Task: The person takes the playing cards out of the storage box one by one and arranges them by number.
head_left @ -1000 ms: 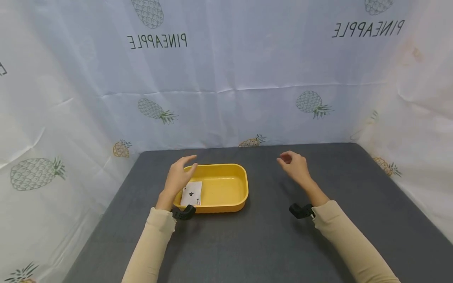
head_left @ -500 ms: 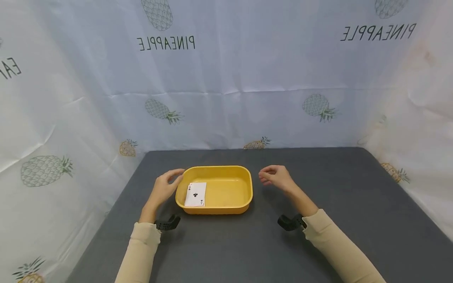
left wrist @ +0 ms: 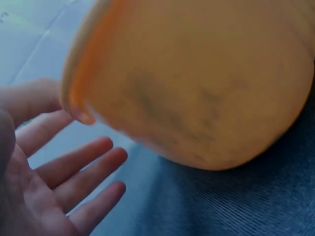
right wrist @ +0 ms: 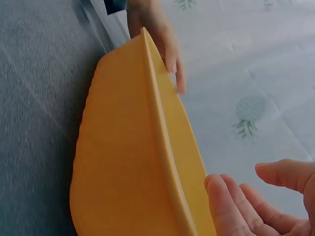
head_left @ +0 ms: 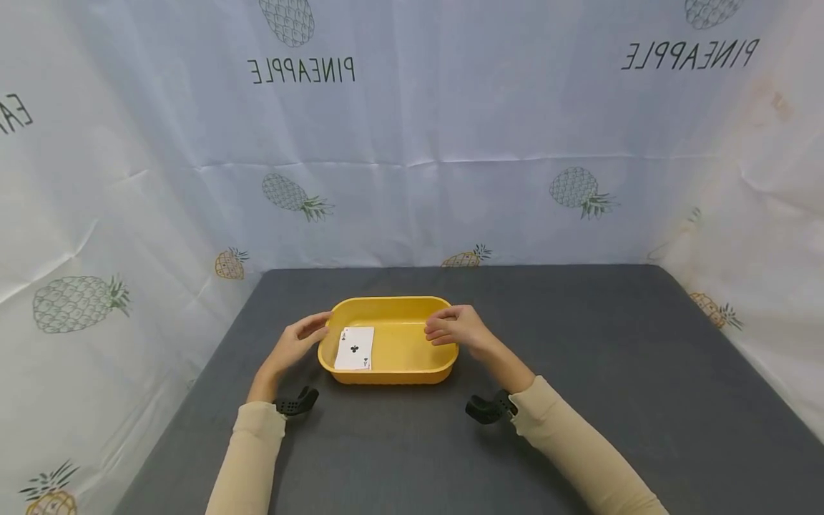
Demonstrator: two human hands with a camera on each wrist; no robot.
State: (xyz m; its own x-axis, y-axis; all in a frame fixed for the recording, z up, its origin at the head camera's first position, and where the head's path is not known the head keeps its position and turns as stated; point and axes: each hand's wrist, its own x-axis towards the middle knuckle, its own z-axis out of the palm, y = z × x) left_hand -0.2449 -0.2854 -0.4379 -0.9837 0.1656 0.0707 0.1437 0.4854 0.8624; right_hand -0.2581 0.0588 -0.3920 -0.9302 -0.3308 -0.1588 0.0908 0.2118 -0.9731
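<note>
A yellow tray [head_left: 412,372] is shown at the table [head_left: 579,429] centre, with a playing card [head_left: 354,348] lying flat at its 9 o'clock end. The left hand [head_left: 297,343], fingers relaxed and spread, is placed beside the 9 o'clock rim; the right hand [head_left: 453,327], loosely open, is placed at the 3 o'clock rim. Nothing is gripped. A level, two-sided hold is advised so that the card is not slid. Spread left fingers [left wrist: 74,167] clear of the wall are confirmed only by the left wrist view; the card is shown only by the head view.
</note>
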